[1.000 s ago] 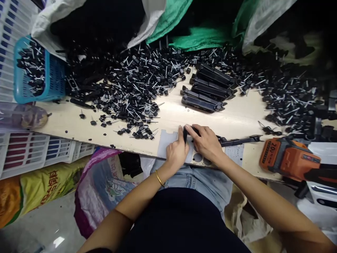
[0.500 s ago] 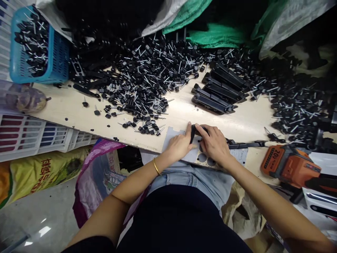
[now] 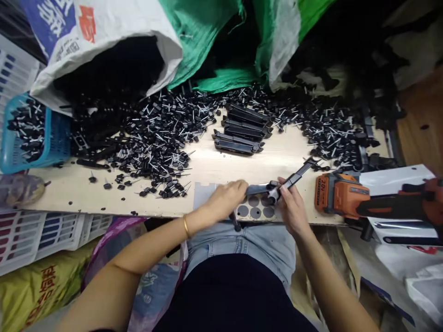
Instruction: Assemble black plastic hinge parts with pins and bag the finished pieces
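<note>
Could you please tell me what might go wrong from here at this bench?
The right hand holds a long, narrow black plastic part near the front edge of the pale bench; if that grip slipped, the part could drop. The orange-and-black power tool lies near the same edge, right of the right forearm, which might bump it. The heap of small black knobs with silver metal pins lies loose, so the left hand could scatter some.
</note>
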`<state>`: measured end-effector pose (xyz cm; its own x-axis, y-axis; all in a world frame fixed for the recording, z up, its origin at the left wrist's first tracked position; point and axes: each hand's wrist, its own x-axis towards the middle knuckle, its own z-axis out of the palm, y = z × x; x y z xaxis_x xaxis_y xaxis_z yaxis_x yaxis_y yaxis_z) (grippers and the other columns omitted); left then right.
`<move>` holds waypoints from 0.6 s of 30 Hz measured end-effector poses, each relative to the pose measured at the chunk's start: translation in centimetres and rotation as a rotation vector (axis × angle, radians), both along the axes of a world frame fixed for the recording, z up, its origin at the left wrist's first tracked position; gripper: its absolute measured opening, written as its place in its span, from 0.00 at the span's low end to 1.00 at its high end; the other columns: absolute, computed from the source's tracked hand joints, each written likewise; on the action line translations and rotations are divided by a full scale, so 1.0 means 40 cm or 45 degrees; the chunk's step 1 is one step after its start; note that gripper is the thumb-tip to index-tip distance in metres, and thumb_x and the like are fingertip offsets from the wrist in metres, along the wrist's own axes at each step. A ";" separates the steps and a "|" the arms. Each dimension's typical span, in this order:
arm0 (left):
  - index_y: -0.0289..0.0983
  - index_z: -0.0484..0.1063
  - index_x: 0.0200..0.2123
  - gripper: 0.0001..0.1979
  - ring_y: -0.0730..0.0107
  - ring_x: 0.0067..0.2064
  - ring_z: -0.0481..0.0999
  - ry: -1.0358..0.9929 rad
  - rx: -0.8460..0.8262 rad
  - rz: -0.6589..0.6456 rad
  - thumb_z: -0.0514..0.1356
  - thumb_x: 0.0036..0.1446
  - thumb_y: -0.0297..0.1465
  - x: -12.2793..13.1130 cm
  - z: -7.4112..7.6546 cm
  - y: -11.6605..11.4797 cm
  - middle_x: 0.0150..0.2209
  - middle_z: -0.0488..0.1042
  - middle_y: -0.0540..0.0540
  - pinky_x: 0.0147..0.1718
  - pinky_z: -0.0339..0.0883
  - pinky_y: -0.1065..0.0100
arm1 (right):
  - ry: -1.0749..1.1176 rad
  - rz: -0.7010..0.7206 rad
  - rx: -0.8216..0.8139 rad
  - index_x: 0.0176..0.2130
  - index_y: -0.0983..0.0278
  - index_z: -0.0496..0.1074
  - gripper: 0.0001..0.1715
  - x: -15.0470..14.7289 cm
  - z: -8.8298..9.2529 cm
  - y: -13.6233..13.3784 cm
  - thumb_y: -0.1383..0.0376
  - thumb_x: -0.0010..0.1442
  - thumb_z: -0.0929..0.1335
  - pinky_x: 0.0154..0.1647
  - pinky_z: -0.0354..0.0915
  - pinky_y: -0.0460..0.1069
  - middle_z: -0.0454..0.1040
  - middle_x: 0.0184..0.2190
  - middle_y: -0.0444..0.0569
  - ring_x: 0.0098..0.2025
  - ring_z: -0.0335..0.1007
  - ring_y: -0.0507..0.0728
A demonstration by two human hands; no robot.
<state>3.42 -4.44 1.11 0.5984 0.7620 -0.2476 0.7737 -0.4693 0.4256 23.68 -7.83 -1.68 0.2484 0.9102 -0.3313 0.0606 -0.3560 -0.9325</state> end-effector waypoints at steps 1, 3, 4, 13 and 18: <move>0.34 0.63 0.44 0.07 0.62 0.39 0.75 -0.063 -0.074 0.050 0.51 0.63 0.27 0.005 0.013 -0.028 0.41 0.73 0.42 0.32 0.68 0.66 | 0.199 -0.106 0.002 0.39 0.62 0.67 0.22 -0.023 0.005 0.023 0.48 0.54 0.68 0.32 0.70 0.50 0.76 0.33 0.47 0.32 0.74 0.54; 0.36 0.61 0.45 0.09 0.65 0.34 0.75 -0.237 -0.264 0.204 0.53 0.61 0.30 0.016 0.028 -0.072 0.36 0.74 0.46 0.31 0.67 0.67 | 0.422 -0.208 0.022 0.31 0.63 0.66 0.21 -0.074 0.022 0.062 0.48 0.52 0.69 0.29 0.68 0.48 0.73 0.25 0.44 0.28 0.72 0.53; 0.37 0.61 0.46 0.11 0.65 0.31 0.75 -0.330 -0.361 0.307 0.54 0.61 0.32 0.024 0.028 -0.087 0.34 0.74 0.48 0.30 0.67 0.68 | 0.456 -0.220 0.043 0.28 0.63 0.65 0.21 -0.096 0.033 0.074 0.48 0.51 0.70 0.27 0.67 0.47 0.72 0.22 0.43 0.26 0.71 0.53; 0.37 0.68 0.47 0.15 0.59 0.34 0.77 -0.520 -0.573 0.601 0.56 0.59 0.37 0.052 -0.025 -0.127 0.34 0.77 0.43 0.34 0.67 0.64 | 0.407 0.022 -0.052 0.21 0.65 0.68 0.25 -0.108 0.049 0.078 0.47 0.46 0.72 0.21 0.62 0.44 0.71 0.18 0.44 0.19 0.64 0.49; 0.36 0.71 0.43 0.17 0.61 0.32 0.76 -0.580 -0.626 0.525 0.59 0.56 0.42 0.016 -0.027 -0.108 0.32 0.76 0.44 0.31 0.65 0.67 | 0.393 -0.125 0.045 0.21 0.65 0.68 0.25 -0.107 0.028 0.067 0.47 0.48 0.72 0.21 0.62 0.44 0.71 0.19 0.45 0.22 0.67 0.50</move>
<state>4.08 -8.78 0.03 0.4145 0.8114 -0.4122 0.5437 0.1424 0.8271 19.38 -5.15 -0.56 0.2279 0.8994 -0.3730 -0.2600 -0.3129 -0.9135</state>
